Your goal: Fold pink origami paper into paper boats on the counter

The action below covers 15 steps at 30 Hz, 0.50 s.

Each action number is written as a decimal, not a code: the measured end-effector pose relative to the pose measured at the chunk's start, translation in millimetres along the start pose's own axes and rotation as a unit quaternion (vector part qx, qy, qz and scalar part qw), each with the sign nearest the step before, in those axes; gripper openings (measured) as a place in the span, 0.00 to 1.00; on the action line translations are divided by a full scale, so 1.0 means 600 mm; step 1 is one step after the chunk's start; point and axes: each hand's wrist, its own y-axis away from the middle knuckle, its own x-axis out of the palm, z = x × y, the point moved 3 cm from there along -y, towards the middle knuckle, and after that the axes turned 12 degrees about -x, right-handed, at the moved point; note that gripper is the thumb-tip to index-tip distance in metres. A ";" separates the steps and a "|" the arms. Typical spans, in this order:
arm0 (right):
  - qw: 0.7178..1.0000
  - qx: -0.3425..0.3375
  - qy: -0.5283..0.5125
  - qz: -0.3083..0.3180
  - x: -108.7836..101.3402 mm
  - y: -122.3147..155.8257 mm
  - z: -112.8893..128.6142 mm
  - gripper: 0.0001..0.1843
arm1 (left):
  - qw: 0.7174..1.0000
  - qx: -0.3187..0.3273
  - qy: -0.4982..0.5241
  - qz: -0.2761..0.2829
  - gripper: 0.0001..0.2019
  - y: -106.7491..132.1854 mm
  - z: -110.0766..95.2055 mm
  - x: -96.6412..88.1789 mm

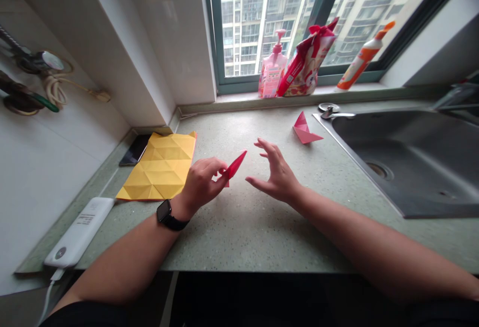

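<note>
My left hand (202, 183), with a black watch on the wrist, pinches a folded red paper piece (234, 165) that points up and to the right, just above the speckled grey-green counter (243, 222). My right hand (275, 172) hovers a little to the right of it with fingers spread and empty, not touching the paper. A creased yellow paper sheet (162, 165) lies flat to the left of my left hand. A pink folded paper boat (305, 131) sits farther back on the counter, near the sink's edge.
A steel sink (411, 162) fills the right side. On the window sill stand a pink pump bottle (272, 70), a red pouch (307, 62) and an orange-capped bottle (361, 60). A black phone (134, 150) and a white power bank (78, 232) lie at the left.
</note>
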 end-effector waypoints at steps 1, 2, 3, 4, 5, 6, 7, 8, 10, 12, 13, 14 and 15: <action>1.000 0.014 0.002 0.010 0.004 0.002 0.000 0.57 | 1.000 0.000 -0.014 0.002 0.05 0.000 -0.001 0.002; 0.999 0.031 0.002 0.023 0.008 0.004 0.001 0.60 | 1.000 -0.001 -0.026 0.009 0.04 0.000 -0.003 0.005; 0.998 0.051 -0.002 0.040 0.014 0.006 0.003 0.61 | 0.999 -0.003 -0.035 0.019 0.04 0.000 -0.004 0.009; 0.995 0.074 -0.010 0.059 0.020 0.008 0.005 0.62 | 0.999 -0.005 -0.041 0.031 0.04 0.000 -0.006 0.013; 0.992 0.099 -0.021 0.075 0.025 0.010 0.008 0.61 | 0.998 -0.006 -0.043 0.044 0.04 -0.001 -0.009 0.017; 0.988 0.121 -0.033 0.086 0.030 0.011 0.010 0.60 | 0.998 -0.009 -0.042 0.055 0.04 -0.001 -0.011 0.021; 0.985 0.140 -0.045 0.090 0.034 0.012 0.012 0.58 | 0.997 -0.013 -0.038 0.063 0.05 -0.001 -0.014 0.023; 0.983 0.153 -0.055 0.087 0.037 0.011 0.013 0.56 | 0.997 -0.019 -0.031 0.070 0.05 -0.001 -0.016 0.025; 0.981 0.167 -0.071 0.069 0.040 0.010 0.012 0.53 | 0.996 -0.031 -0.014 0.078 0.06 -0.002 -0.018 0.027; 0.981 0.172 -0.078 0.050 0.041 0.009 0.008 0.50 | 0.996 -0.045 -0.004 0.082 0.07 -0.003 -0.018 0.028; 0.981 0.173 -0.078 0.043 0.040 0.009 0.006 0.49 | 0.995 -0.052 -0.005 0.081 0.07 -0.004 -0.017 0.028; 0.981 0.173 -0.076 0.038 0.040 0.009 0.004 0.48 | 0.995 -0.059 -0.009 0.077 0.07 -0.004 -0.016 0.028; 0.981 0.173 -0.074 0.035 0.040 0.009 0.003 0.48 | 0.995 -0.067 -0.016 0.069 0.06 -0.005 -0.014 0.027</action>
